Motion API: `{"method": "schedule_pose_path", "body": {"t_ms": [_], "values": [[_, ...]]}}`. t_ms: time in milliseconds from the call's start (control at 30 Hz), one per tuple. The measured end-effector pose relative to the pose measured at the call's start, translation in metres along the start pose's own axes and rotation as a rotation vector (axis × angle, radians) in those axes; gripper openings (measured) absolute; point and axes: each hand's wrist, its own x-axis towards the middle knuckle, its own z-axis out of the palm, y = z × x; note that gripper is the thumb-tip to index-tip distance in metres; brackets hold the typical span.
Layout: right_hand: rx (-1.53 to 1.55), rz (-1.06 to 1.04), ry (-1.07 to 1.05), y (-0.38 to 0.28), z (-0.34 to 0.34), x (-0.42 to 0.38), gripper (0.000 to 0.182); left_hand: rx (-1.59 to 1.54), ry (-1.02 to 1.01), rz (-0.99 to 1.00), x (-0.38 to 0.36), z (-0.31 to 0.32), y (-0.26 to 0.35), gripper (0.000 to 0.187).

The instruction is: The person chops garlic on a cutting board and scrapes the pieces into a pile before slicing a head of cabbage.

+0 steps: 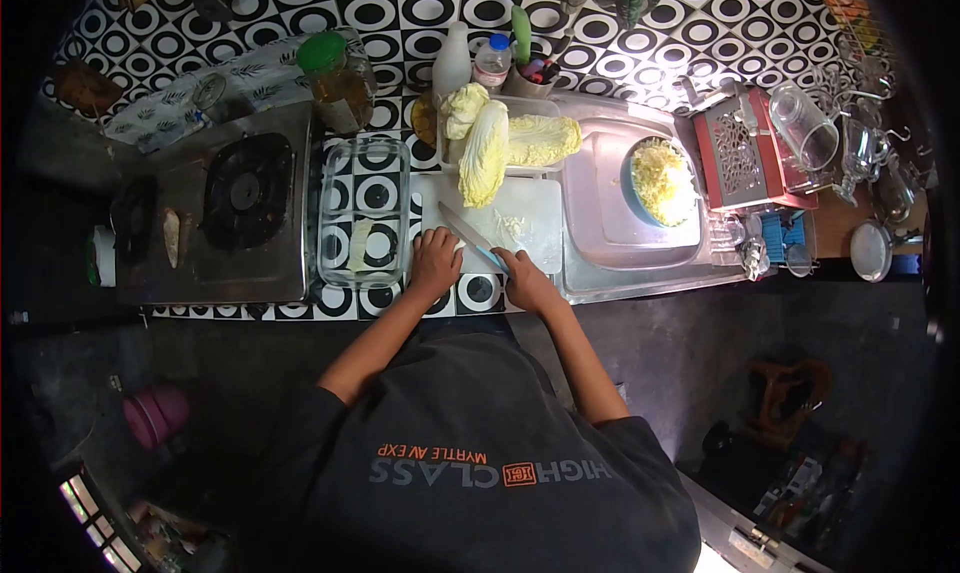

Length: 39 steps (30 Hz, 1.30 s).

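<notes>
**Two hands at a white cutting board, knife in the right**

Two hands are at the near edge of the white cutting board (pixel 520 218), centre of the frame. The right hand (pixel 527 281) has its fingers closed round the blue handle of a knife (pixel 468 235); the blade runs up and left across the board. The left hand (pixel 435 258) rests palm down at the board's lower left corner, fingers curled, just beside the blade; whether they pin anything cannot be told. A small heap of pale chopped cabbage (pixel 512 225) lies on the board right of the blade.

Napa cabbage pieces (pixel 500 138) lie at the board's far edge. Right of the board, a blue bowl (pixel 662 181) of shredded cabbage sits in the steel sink (pixel 600 243). Left of the board stands a clear glass dish (pixel 365 213) on the patterned counter (pixel 478 293), with a gas stove (pixel 245 188) further left. A red box grater (pixel 738 153) lies at upper right.
</notes>
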Motion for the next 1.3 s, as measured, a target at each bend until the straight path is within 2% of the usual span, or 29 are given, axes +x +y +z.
{"method": "schedule_pose_path", "body": {"t_ms": [300, 500, 700, 900, 1167, 1300], "values": [[-0.110, 0.126, -0.009, 0.000, 0.000, 0.008, 0.074, -0.014, -0.045, -0.009, 0.001, -0.003, 0.000, 0.023], [-0.088, 0.079, 0.090, -0.013, -0.009, 0.000, 0.072, -0.018, -0.041, 0.006, 0.001, -0.003, -0.001, 0.022], [0.005, 0.021, 0.122, -0.026, -0.005, -0.013, 0.056, -0.041, -0.020, 0.036, 0.000, -0.004, -0.003, 0.021], [0.148, -0.029, 0.275, -0.023, 0.017, -0.024, 0.028, -0.032, 0.009, 0.054, -0.001, -0.004, -0.002, 0.019], [0.274, 0.081, 0.306, -0.028, 0.036, -0.037, 0.027, -0.004, 0.004, 0.097, -0.007, -0.009, 0.004, 0.020], [0.309, 0.105, 0.341, -0.022, 0.050, -0.035, 0.026, 0.025, -0.014, 0.141, -0.015, -0.008, -0.001, 0.030]]}}
